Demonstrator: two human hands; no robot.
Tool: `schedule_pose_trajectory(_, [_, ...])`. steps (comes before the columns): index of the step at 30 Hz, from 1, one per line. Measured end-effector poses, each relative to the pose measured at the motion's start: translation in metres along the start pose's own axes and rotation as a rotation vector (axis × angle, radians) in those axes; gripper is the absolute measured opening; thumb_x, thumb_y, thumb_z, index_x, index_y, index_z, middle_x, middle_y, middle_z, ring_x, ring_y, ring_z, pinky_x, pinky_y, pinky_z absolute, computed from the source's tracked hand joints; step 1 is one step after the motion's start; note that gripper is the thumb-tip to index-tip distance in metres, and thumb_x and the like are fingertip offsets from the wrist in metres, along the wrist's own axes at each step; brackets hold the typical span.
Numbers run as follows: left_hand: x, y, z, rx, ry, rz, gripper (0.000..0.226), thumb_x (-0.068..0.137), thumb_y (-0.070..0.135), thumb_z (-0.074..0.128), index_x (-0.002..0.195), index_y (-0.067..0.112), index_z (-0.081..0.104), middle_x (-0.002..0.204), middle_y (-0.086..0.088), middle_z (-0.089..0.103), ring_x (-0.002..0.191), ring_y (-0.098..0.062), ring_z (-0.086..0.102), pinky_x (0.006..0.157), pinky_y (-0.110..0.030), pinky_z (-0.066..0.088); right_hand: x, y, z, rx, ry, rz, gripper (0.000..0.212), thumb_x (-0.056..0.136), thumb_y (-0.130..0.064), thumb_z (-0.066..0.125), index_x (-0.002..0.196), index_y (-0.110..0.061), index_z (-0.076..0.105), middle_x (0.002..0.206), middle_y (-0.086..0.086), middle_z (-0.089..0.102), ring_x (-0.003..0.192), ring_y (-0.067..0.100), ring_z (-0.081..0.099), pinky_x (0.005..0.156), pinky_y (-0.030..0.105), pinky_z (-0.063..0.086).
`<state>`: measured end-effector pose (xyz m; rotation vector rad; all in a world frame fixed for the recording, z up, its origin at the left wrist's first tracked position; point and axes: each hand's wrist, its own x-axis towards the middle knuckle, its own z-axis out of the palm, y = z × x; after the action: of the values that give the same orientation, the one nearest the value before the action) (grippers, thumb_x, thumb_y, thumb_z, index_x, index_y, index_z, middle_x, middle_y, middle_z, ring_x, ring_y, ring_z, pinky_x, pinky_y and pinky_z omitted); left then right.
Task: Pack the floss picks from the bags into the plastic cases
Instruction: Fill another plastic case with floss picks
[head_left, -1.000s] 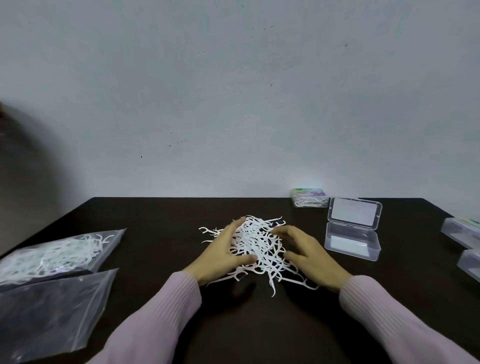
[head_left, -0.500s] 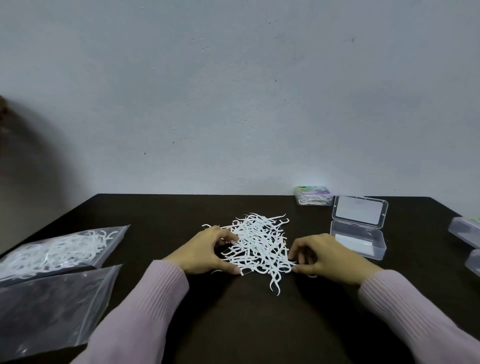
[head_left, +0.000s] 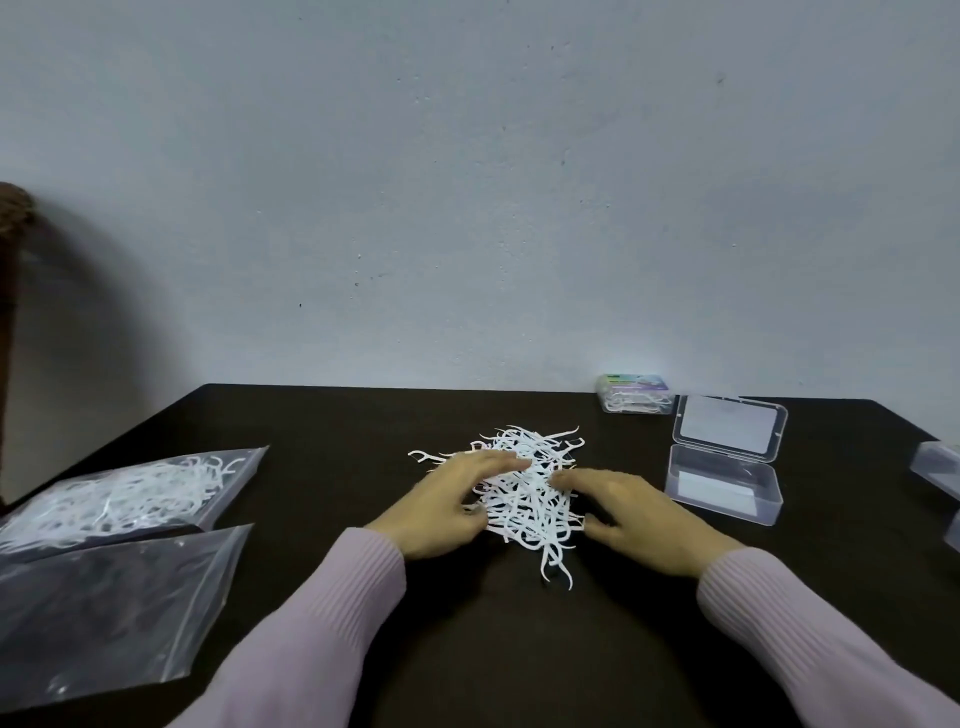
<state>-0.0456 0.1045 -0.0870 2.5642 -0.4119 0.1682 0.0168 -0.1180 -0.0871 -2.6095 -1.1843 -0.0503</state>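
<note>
Since half a second earlier both hands had closed inward: I logged left hand (head_left: 447, 501) and right hand (head_left: 631, 512), fingers loosely spread, flanking the floss picks (head_left: 527, 488), open case (head_left: 724, 486) at 3 o'clock; risk: tangled picks scattering when lifted.

Single head cam, looks forward-down across desk (head_left: 519, 649) toward wall (head_left: 467, 208) at 12 o'clock; close range.

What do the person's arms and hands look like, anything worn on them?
Both arms are covered by long pale lilac knit sleeves, the left sleeve and the right sleeve, each ending in a ribbed cuff at the wrist. The left hand and right hand are bare: no gloves, rings or watch visible.
</note>
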Motion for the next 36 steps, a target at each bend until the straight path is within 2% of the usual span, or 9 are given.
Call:
schedule_pose_trajectory(8, [0.007, 0.007, 0.010, 0.257, 0.085, 0.109, 0.037, 0.098, 0.016, 0.045, 0.131, 0.030, 0.052, 0.122, 0.010, 0.055, 0.113, -0.008, 0.044, 0.096, -0.027, 0.037, -0.003, 0.003, -0.005, -0.134, 0.101, -0.081, 0.025, 0.093, -0.035, 0.051, 0.118, -0.033, 0.055, 0.115, -0.012, 0.046, 0.111, 0.003, 0.041, 0.095, 0.020, 0.025])
schedule_pose_trajectory(12, [0.008, 0.007, 0.008, 0.303, 0.165, 0.126, 0.026, 0.094, 0.020, 0.055, 0.117, 0.027, 0.065, 0.110, 0.011, 0.062, 0.102, -0.008, 0.049, 0.088, -0.025, 0.040, -0.003, 0.001, -0.008, -0.096, 0.105, -0.149, 0.015, 0.089, -0.029, 0.059, 0.102, -0.022, 0.062, 0.107, -0.009, 0.060, 0.102, 0.008, 0.054, 0.093, 0.023, 0.038])
schedule_pose_trajectory(17, [0.006, 0.012, 0.008, 0.315, 0.310, 0.155, 0.021, 0.086, 0.029, 0.065, 0.106, 0.027, 0.072, 0.101, 0.013, 0.071, 0.093, -0.007, 0.059, 0.096, -0.019, 0.032, -0.007, 0.002, -0.008, -0.224, 0.167, -0.194, 0.019, 0.092, -0.036, 0.052, 0.104, -0.026, 0.063, 0.107, -0.011, 0.061, 0.102, 0.008, 0.054, 0.097, 0.021, 0.024])
schedule_pose_trajectory(20, [0.005, 0.013, 0.007, 0.304, 0.390, 0.111, 0.022, 0.085, 0.033, 0.065, 0.105, 0.026, 0.072, 0.092, 0.009, 0.072, 0.086, -0.008, 0.060, 0.102, -0.024, 0.032, -0.007, 0.003, -0.008, -0.278, 0.274, -0.227, 0.020, 0.089, -0.038, 0.048, 0.091, -0.027, 0.064, 0.091, -0.012, 0.065, 0.086, 0.008, 0.062, 0.095, 0.031, 0.037])
schedule_pose_trajectory(22, [0.004, 0.016, 0.006, 0.246, 0.448, 0.068, 0.023, 0.085, 0.034, 0.066, 0.105, 0.025, 0.072, 0.089, 0.009, 0.070, 0.084, -0.006, 0.059, 0.105, -0.023, 0.029, -0.008, 0.003, -0.008, -0.292, 0.345, -0.227, 0.026, 0.088, -0.041, 0.039, 0.086, -0.029, 0.062, 0.085, -0.016, 0.064, 0.078, 0.005, 0.062, 0.093, 0.032, 0.042])
schedule_pose_trajectory(26, [0.003, 0.021, 0.004, 0.063, 0.505, -0.039, 0.023, 0.081, 0.036, 0.068, 0.103, 0.028, 0.069, 0.078, 0.018, 0.062, 0.082, 0.001, 0.057, 0.105, -0.019, 0.020, -0.008, 0.003, -0.011, -0.272, 0.413, -0.232, 0.027, 0.088, -0.042, 0.038, 0.086, -0.029, 0.061, 0.083, -0.015, 0.064, 0.076, 0.004, 0.061, 0.094, 0.027, 0.030])
schedule_pose_trajectory(29, [0.006, 0.017, 0.005, -0.160, 0.500, -0.127, 0.014, 0.078, 0.037, 0.073, 0.089, 0.036, 0.064, 0.075, 0.021, 0.069, 0.091, -0.003, 0.064, 0.099, -0.031, 0.040, -0.009, 0.001, -0.013, -0.253, 0.489, -0.255, 0.024, 0.090, -0.042, 0.039, 0.087, -0.028, 0.058, 0.081, -0.016, 0.062, 0.075, 0.002, 0.057, 0.094, 0.027, 0.030])
schedule_pose_trajectory(31, [0.006, 0.020, 0.003, -0.315, 0.521, -0.172, 0.012, 0.076, 0.030, 0.076, 0.085, 0.029, 0.067, 0.075, 0.014, 0.072, 0.081, -0.001, 0.067, 0.085, -0.030, 0.051, -0.009, 0.000, -0.014, -0.201, 0.536, -0.253, 0.024, 0.091, -0.043, 0.038, 0.088, -0.028, 0.057, 0.080, -0.017, 0.061, 0.076, 0.000, 0.052, 0.094, 0.027, 0.029])
schedule_pose_trajectory(36, [0.005, 0.024, -0.004, -0.501, 0.574, -0.207, 0.010, 0.075, 0.026, 0.077, 0.083, 0.020, 0.074, 0.078, 0.008, 0.074, 0.080, -0.003, 0.069, 0.080, -0.028, 0.055, -0.007, 0.003, -0.011, -0.007, 0.598, -0.188, 0.023, 0.089, -0.045, 0.046, 0.091, -0.027, 0.060, 0.081, -0.018, 0.061, 0.072, -0.003, 0.053, 0.094, 0.028, 0.033])
